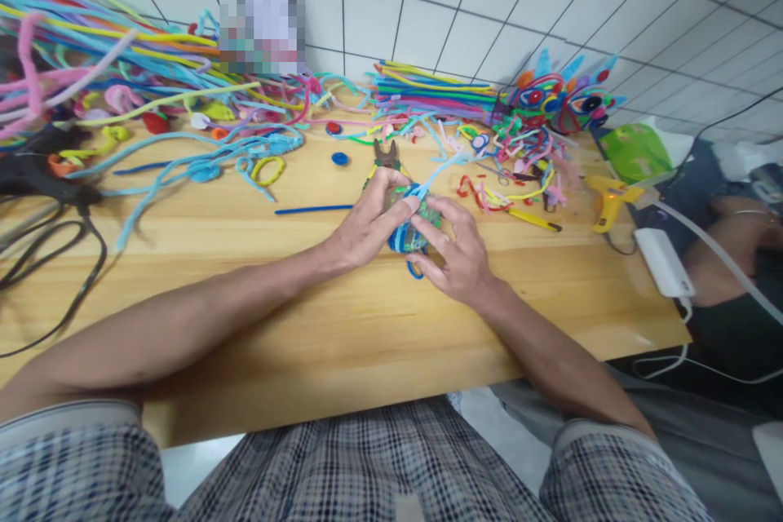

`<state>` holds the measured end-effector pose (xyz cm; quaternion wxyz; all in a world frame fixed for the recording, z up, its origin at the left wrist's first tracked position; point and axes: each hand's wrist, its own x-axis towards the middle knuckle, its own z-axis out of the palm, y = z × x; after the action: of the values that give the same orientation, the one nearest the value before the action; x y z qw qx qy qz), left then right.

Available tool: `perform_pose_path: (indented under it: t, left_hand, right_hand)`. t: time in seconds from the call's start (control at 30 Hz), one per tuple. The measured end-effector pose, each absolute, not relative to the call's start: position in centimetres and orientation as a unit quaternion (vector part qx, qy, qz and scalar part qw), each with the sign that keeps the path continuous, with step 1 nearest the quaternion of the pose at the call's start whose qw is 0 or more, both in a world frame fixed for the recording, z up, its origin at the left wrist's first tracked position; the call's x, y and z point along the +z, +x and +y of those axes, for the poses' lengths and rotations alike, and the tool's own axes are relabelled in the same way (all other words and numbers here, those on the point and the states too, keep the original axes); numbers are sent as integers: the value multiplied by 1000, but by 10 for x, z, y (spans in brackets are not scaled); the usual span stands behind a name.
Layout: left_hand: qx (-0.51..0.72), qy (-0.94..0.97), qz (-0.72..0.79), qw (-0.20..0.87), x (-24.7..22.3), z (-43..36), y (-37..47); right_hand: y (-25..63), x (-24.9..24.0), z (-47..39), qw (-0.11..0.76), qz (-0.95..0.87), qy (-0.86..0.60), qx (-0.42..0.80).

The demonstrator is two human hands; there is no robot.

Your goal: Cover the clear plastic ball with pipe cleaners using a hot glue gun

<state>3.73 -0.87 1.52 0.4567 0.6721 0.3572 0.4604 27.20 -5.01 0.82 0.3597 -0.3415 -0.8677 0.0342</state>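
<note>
Between my two hands is a small rounded craft piece (400, 238) wound with blue pipe cleaner, with green patches on its right side. My left hand (367, 220) grips it from the left, thumb pressed on its top. From the right, my right hand (460, 253) has its fingers curled against it. A light blue pipe cleaner (435, 173) rises from near the fingertips, and a dark blue loop (414, 267) hangs below. Just beyond my left hand lie pliers (385, 153), their handles partly hidden. A straight dark blue pipe cleaner (313, 210) lies to the left.
Loose pipe cleaners (122, 65) heap at the back left; a sorted bundle (434, 90) lies at the back. Finished colourful masks (538, 102) stand at right, near a yellow glue gun (612, 200) and yellow cutter (535, 218). Black cable (91, 269) lies left. Another person's arm (727, 253) is at right.
</note>
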Motion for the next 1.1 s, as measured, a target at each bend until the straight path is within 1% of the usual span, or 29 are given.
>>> perform_pose_path:
  t: [0.13,0.33,0.57,0.73,0.83,0.9,0.97,1.03,1.1]
  left_hand:
    - [463,666,351,468,15,-9,38]
    - [469,654,348,480,12,-6,38]
    - [470,652,349,482,13,-7,39]
    - [473,652,349,479,14,-8,40]
    - [474,658,352,466,14,-9,39]
    - [472,663,354,461,14,-11,39]
    - [470,679,353,440,15,-13,38]
    - [475,709,336,399,16,-16,38]
    - [480,743,309,348,15,-18,38]
  right_hand:
    - [271,8,-50,368,-869,-329,14]
    - [271,10,-52,343,-865,-363,40]
    - [273,6,-50,391,-859,-330,33]
    - [274,5,-48,361,-864,-347,40]
    - [273,9,-51,362,-863,-350,46]
    - [272,12,-52,384,-847,-363,67]
    - [271,14,-52,425,-810,-389,111]
    - [270,12,-48,472,-757,-417,175]
    - [270,8,-43,501,-707,-435,244]
